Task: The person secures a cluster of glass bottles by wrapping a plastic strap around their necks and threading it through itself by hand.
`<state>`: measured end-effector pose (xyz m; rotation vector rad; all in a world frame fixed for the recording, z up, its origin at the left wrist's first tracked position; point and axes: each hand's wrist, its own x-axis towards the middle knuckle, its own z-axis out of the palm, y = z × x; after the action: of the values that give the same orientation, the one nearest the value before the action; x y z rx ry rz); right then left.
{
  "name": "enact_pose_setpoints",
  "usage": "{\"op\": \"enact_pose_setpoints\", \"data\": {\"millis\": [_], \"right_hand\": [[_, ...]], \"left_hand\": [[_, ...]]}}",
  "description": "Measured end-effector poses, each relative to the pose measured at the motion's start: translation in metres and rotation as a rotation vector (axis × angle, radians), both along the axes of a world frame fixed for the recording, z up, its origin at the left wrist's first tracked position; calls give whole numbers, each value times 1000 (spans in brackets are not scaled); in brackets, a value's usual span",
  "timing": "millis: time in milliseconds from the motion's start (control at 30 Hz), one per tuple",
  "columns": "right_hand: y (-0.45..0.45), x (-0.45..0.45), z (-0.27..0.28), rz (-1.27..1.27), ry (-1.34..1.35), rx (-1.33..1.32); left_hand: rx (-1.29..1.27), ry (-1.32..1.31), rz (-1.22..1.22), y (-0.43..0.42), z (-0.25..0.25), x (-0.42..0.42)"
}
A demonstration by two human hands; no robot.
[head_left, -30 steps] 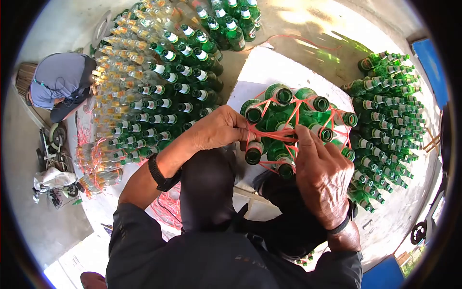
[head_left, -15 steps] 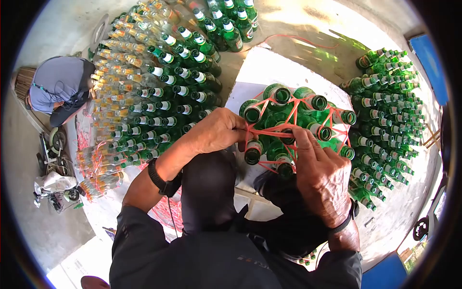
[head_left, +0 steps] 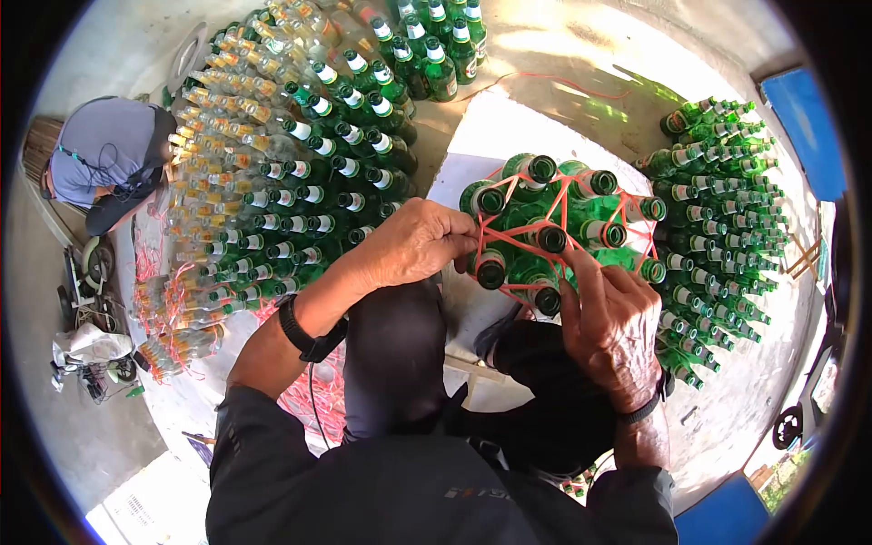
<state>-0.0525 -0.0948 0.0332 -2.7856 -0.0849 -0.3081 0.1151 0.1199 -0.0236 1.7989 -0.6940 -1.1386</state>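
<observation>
Several green glass bottles (head_left: pixel 518 215) stand upright in a bundle, their necks laced together with pink plastic string (head_left: pixel 516 238). At the bundle's left edge, my left hand (head_left: pixel 420 243) is closed in a pinch on the string; its fingertips are partly hidden. My right hand (head_left: pixel 610 313) is over the near right side of the bundle. Its index finger reaches to the string beside a middle bottle neck (head_left: pixel 551 239), with the thumb apart below and the other fingers bent. String crosses between the necks and loops around the outer ones.
Rows of green bottles (head_left: pixel 350 166) and clear bottles (head_left: pixel 218 145) stand on the left, more green bottles (head_left: pixel 704 218) on the right. Loose pink string (head_left: pixel 316 391) lies by my left side. Another person (head_left: pixel 109 154) sits bent over at far left. The bundle stands on a pale board (head_left: pixel 490 127).
The string now crosses around the middle bottle neck, which my right fingers covered before. My right hand has drawn slightly toward me, its fingers off that mouth. My left hand stays at the left edge.
</observation>
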Motion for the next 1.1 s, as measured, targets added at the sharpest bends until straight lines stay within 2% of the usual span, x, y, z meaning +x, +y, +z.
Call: {"op": "enact_pose_setpoints", "data": {"millis": [67,167,267,367,400,500,533,633,767,1100], "right_hand": [[3,-1,-4,-15,-35,-3],[2,-1,-5,-41,-45,21],[-3,1,-21,-81,-147,145],[-5,2,-26,-190,-181,249],[-7,1,-27,-226,-174,283],[-8,3,-26,-209,-119,311],[-6,3,-25,-206,-103,317],[-1,5,-20,-238,-36,315],[10,11,-12,-108,-146,134],[13,22,-31,-102,-194,120]], "left_hand": [[-40,17,31,3,1,-1],[122,82,63,-2,13,3],[57,213,101,4,-21,7],[7,112,96,10,-47,7],[-16,75,100,12,-46,4],[-5,229,162,29,-35,-6],[-7,171,140,31,-30,-6],[-1,62,115,36,-20,-8],[-3,57,139,33,-14,-9],[-25,13,222,43,-3,-15]]}}
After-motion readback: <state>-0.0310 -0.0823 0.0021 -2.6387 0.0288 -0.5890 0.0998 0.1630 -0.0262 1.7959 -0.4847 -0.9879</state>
